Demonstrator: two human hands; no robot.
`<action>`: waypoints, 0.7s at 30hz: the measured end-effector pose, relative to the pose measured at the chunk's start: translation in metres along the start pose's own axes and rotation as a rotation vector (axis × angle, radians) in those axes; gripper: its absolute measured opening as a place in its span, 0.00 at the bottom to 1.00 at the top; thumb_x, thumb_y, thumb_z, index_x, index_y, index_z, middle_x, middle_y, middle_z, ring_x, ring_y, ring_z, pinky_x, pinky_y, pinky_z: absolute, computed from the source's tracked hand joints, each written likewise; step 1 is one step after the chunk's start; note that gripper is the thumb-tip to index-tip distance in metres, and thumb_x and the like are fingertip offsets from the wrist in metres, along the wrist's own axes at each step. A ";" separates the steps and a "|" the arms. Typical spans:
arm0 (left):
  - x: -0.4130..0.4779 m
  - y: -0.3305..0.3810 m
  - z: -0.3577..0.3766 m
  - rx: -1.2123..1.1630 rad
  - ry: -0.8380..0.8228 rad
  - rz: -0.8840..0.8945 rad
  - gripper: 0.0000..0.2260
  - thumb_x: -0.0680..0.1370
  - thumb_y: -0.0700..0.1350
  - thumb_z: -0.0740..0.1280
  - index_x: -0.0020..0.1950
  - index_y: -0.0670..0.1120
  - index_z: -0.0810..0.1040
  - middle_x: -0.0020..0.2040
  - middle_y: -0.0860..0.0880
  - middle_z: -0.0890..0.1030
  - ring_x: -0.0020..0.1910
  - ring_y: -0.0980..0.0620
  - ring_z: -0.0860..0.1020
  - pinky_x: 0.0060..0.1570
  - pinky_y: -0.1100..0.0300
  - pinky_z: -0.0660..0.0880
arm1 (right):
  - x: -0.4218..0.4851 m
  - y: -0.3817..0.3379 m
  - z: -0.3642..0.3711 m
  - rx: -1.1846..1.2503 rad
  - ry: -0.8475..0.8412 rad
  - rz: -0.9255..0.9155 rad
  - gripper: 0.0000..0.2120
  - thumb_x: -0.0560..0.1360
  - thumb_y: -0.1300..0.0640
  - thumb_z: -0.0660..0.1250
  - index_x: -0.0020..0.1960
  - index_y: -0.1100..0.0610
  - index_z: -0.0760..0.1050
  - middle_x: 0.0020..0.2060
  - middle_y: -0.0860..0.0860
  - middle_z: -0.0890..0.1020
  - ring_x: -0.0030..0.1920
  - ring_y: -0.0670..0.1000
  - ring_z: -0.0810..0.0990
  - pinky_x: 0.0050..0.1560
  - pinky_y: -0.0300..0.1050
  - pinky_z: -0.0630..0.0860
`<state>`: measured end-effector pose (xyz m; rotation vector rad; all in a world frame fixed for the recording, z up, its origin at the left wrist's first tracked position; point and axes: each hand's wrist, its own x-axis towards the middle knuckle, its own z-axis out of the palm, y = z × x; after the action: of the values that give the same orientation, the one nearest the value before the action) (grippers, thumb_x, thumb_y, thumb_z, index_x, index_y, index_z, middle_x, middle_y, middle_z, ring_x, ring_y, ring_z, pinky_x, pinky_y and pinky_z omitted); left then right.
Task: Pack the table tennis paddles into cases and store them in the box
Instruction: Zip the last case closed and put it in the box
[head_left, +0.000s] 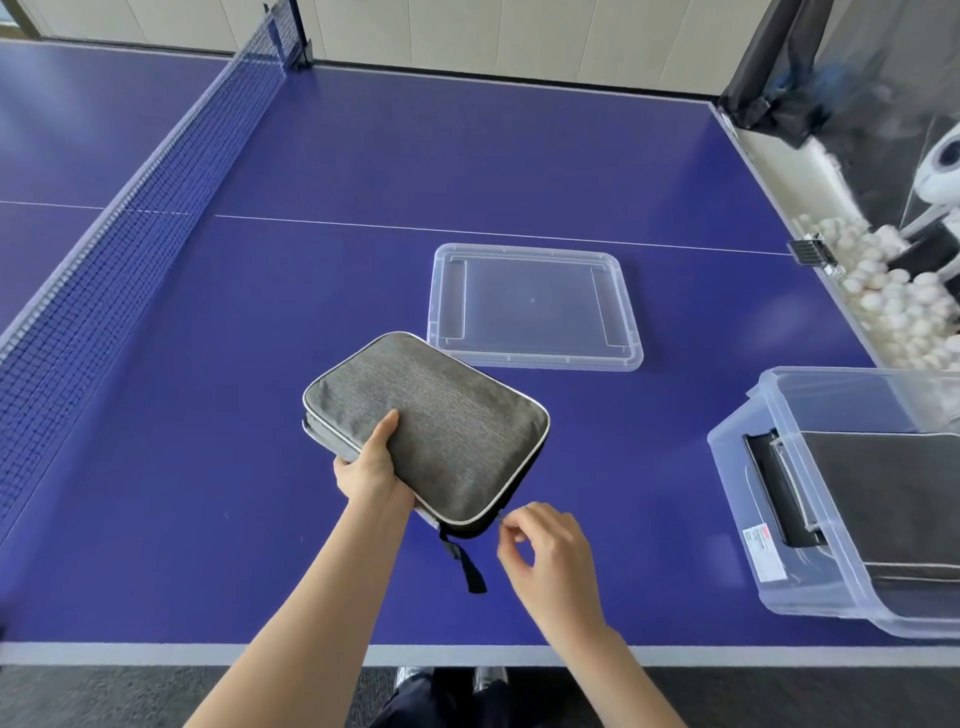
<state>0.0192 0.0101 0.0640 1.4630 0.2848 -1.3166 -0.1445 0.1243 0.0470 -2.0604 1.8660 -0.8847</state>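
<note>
Left hand (371, 470) gripped the soft-sided grey paddle case (441, 421), judged light, by its edge while right hand (545, 545) seemingly pinched the zipper pull (500, 515).

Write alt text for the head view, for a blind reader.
A person's left hand grips a grey case over a blue table tennis table, while the right hand, fingers curled, meets its zipper edge. At right stands a clear box holding a dark case; a clear lid lies flat farther back.
</note>
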 end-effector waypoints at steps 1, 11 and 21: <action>-0.001 -0.001 0.002 -0.015 0.011 0.004 0.26 0.63 0.44 0.81 0.55 0.48 0.71 0.51 0.50 0.78 0.47 0.48 0.80 0.40 0.47 0.79 | -0.004 -0.005 0.004 0.006 0.003 0.001 0.08 0.68 0.65 0.71 0.36 0.55 0.74 0.31 0.45 0.75 0.31 0.46 0.74 0.36 0.41 0.71; -0.006 -0.013 0.015 -0.070 0.061 0.063 0.26 0.62 0.45 0.81 0.53 0.49 0.70 0.44 0.54 0.76 0.39 0.52 0.77 0.26 0.58 0.71 | -0.009 -0.035 0.023 -0.028 0.101 0.000 0.03 0.69 0.62 0.69 0.38 0.55 0.78 0.30 0.45 0.76 0.31 0.47 0.75 0.35 0.41 0.70; -0.007 -0.009 0.011 -0.020 -0.055 0.067 0.27 0.63 0.45 0.81 0.57 0.49 0.72 0.51 0.52 0.79 0.48 0.48 0.80 0.43 0.48 0.79 | -0.010 -0.022 0.008 0.389 0.059 0.436 0.18 0.74 0.37 0.60 0.38 0.50 0.75 0.33 0.43 0.79 0.39 0.44 0.78 0.40 0.36 0.71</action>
<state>0.0037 0.0080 0.0672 1.4051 0.2107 -1.2946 -0.1219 0.1356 0.0494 -1.3491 1.8815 -1.0861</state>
